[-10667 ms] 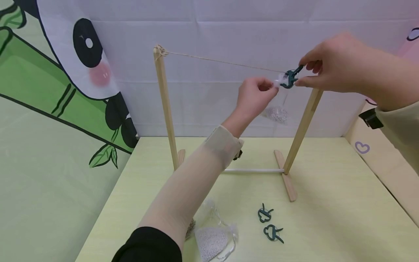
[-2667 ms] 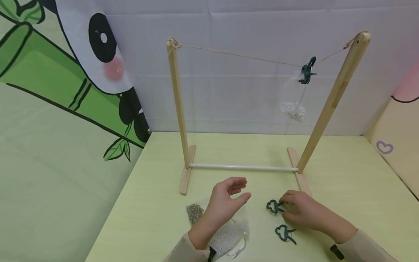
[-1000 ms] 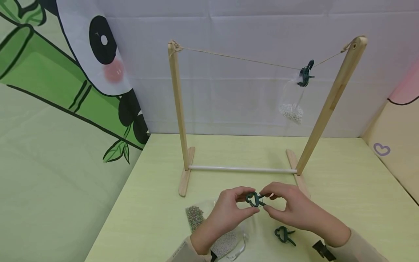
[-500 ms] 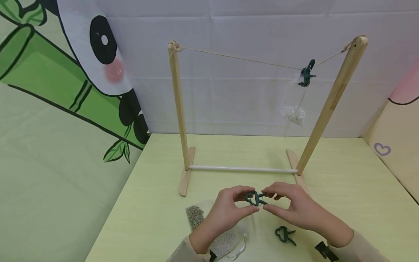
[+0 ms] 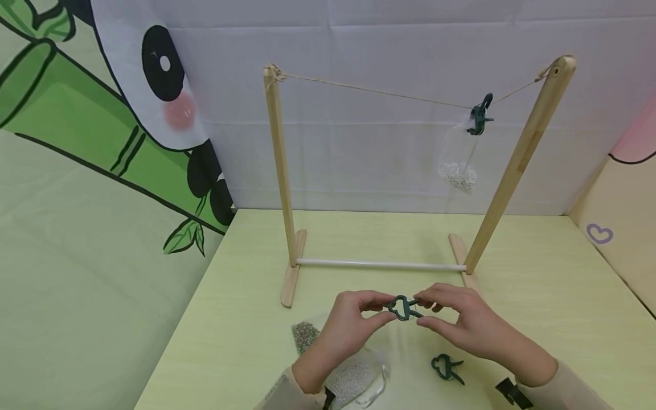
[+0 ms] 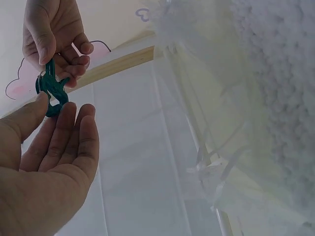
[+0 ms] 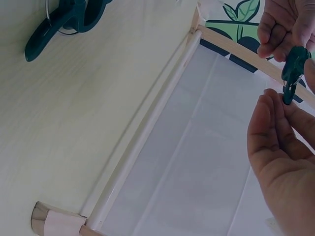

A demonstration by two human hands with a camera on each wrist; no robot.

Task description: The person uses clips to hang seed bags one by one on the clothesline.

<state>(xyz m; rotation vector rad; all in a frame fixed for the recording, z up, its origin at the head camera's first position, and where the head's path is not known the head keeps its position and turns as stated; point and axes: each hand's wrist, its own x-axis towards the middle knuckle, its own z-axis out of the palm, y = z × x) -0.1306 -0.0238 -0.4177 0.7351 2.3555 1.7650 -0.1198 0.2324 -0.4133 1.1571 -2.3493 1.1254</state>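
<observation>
Two hands on one green clip (image 5: 403,307), held just above the table (image 5: 538,296), near side of the wooden rack (image 5: 279,171). Left hand (image 5: 348,327) pinches its left end, right hand (image 5: 461,324) pinches the right end. Second clip (image 5: 446,367) lies near right; bead bags (image 5: 353,378) under left wrist. Third clip (image 5: 479,117) hangs a bag on the string (image 5: 374,90).

You held a small dark green clip (image 5: 403,307) above the counter (image 5: 538,307). Its ring end faced left, its handles right.
</observation>
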